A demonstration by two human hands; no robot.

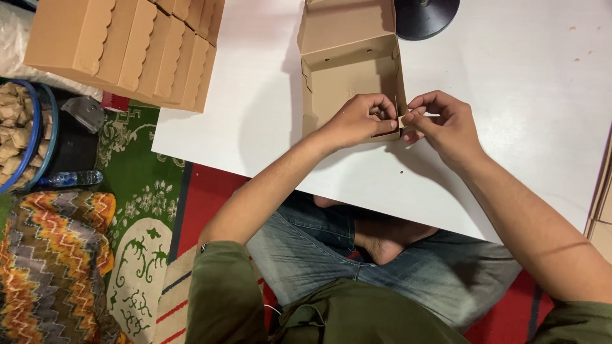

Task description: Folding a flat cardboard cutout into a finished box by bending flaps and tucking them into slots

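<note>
Denim-clad legs [331,255] crossed at bottom of view, bare foot tucked under the table [510,127] edge. Patterned cushion [51,261] on green rug [140,185] off to the left. Both hands meet at the near right corner of an open cardboard box [347,83] on the white table. Left hand [360,118] curled, fingers pinching the box wall from inside. Right hand [440,121] pinches a small corner flap [403,120] between thumb and forefinger. Beyond: stack of finished boxes [134,48] at far left, dark round base [424,14] at far edge.
</note>
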